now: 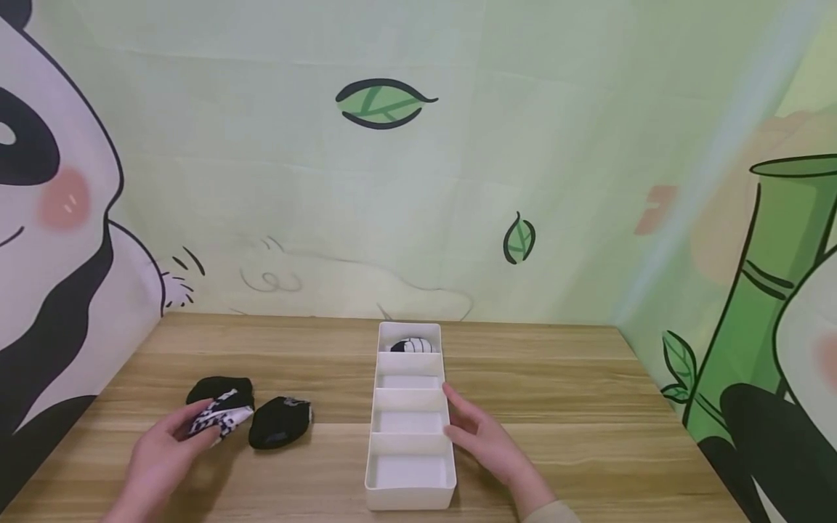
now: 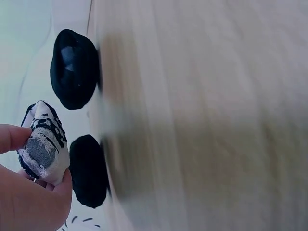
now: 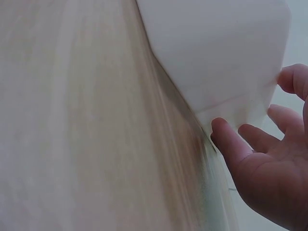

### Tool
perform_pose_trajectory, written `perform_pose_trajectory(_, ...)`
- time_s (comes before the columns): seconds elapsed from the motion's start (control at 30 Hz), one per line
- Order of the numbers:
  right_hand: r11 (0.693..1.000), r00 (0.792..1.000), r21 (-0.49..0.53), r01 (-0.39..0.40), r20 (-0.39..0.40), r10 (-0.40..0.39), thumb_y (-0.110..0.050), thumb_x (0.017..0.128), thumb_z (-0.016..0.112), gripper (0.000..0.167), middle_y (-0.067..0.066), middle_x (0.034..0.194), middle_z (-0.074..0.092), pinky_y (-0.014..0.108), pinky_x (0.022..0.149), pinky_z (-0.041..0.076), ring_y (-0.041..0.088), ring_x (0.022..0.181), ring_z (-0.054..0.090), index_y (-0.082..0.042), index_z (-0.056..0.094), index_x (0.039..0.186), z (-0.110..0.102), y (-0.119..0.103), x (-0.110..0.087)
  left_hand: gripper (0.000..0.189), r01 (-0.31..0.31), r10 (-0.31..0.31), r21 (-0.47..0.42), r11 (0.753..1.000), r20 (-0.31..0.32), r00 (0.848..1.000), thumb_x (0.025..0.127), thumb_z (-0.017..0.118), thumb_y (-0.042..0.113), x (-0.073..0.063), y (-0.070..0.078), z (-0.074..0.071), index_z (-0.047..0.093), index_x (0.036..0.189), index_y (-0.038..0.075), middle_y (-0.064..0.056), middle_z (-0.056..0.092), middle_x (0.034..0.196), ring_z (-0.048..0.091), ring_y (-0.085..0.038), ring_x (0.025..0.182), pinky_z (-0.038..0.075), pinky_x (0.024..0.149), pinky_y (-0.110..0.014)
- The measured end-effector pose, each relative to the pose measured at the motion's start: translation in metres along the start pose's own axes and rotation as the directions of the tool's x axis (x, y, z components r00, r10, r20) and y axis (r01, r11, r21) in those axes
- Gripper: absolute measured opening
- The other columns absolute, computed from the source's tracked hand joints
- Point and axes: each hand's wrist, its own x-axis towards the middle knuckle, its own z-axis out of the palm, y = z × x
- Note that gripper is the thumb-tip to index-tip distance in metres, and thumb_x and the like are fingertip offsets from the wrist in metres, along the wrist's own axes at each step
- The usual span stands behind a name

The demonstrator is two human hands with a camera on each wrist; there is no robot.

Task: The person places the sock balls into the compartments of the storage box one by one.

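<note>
My left hand (image 1: 166,447) pinches a folded black-and-white patterned sock (image 1: 222,414) between thumb and fingers. Its grey inner side shows in the left wrist view, above the wood. Close by lie two black rolled bundles that look like socks: one (image 1: 216,385) just behind the held sock, the other (image 1: 280,423) to its right. A long white box (image 1: 410,497) with several compartments stands at the middle of the table. Fingertips of my right hand (image 1: 487,439) touch its right wall, the fingers spread and relaxed. In the farthest compartment sits a white bundle with black stripes (image 1: 415,345).
The wooden table (image 1: 556,407) reaches back to a cloth backdrop (image 1: 458,167) printed with pandas, leaves and bamboo. The white box divides the table, with the black bundles on its left.
</note>
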Motion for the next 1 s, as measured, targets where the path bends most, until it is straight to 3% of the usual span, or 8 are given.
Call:
perform_pose_trajectory(0.1,1.000,1.000,-0.004,-0.003,-0.001,0.003,-0.010,0.098,0.061,0.066,0.016,0.160,0.021,0.046,0.110,0.034,0.042,0.134,0.042,-0.010,0.029,0.156,0.000,0.000,0.000,0.065,-0.009,0.009,-0.014,1.000,-0.001,1.000,0.092,0.072,0.029,0.000,0.005,0.002,0.047,0.144,-0.001,-0.028,0.049,0.141,0.052,-0.027,0.122,0.039,0.075,-0.005)
perform_pose_trajectory(0.2,1.000,1.000,-0.011,-0.008,-0.006,0.008,-0.010,0.098,0.061,0.066,0.017,0.160,0.022,0.046,0.110,0.034,0.042,0.133,0.043,-0.010,0.030,0.156,0.000,-0.001,0.000,0.065,-0.018,0.018,-0.054,0.998,-0.001,1.000,0.091,0.073,0.029,0.000,0.010,0.004,0.048,0.144,0.001,-0.025,0.050,0.141,0.055,-0.007,0.112,0.040,0.077,-0.005)
perform_pose_trajectory(0.33,1.000,1.000,-0.012,-0.015,-0.012,0.015,-0.011,0.098,0.062,0.066,0.017,0.160,0.023,0.045,0.109,0.035,0.041,0.133,0.044,-0.011,0.030,0.156,0.001,-0.001,0.000,0.062,-0.047,0.047,-0.107,0.993,-0.002,0.999,0.091,0.073,0.024,0.000,0.017,0.010,0.049,0.142,-0.001,-0.026,0.051,0.140,0.046,0.018,0.095,0.043,0.077,-0.006)
perform_pose_trajectory(0.73,1.000,1.000,-0.003,-0.007,-0.011,0.007,-0.010,0.098,0.062,0.066,0.019,0.159,0.024,0.039,0.108,0.038,0.040,0.132,0.045,-0.009,0.030,0.155,0.000,0.000,0.000,0.052,-0.147,0.142,-0.152,0.977,-0.042,0.989,0.089,0.073,0.011,0.003,0.030,0.028,0.055,0.135,-0.006,-0.028,0.057,0.131,0.051,0.016,0.092,0.045,0.077,-0.007)
perform_pose_trajectory(1.0,1.000,1.000,-0.002,-0.010,-0.013,0.010,-0.010,0.098,0.062,0.066,0.018,0.159,0.023,0.044,0.109,0.035,0.041,0.133,0.043,-0.010,0.030,0.155,0.000,0.001,0.000,0.054,-0.114,0.115,-0.206,0.972,-0.011,0.993,0.090,0.073,0.011,0.004,0.041,0.041,0.054,0.137,-0.005,-0.026,0.054,0.137,0.051,0.014,0.095,0.043,0.081,-0.007)
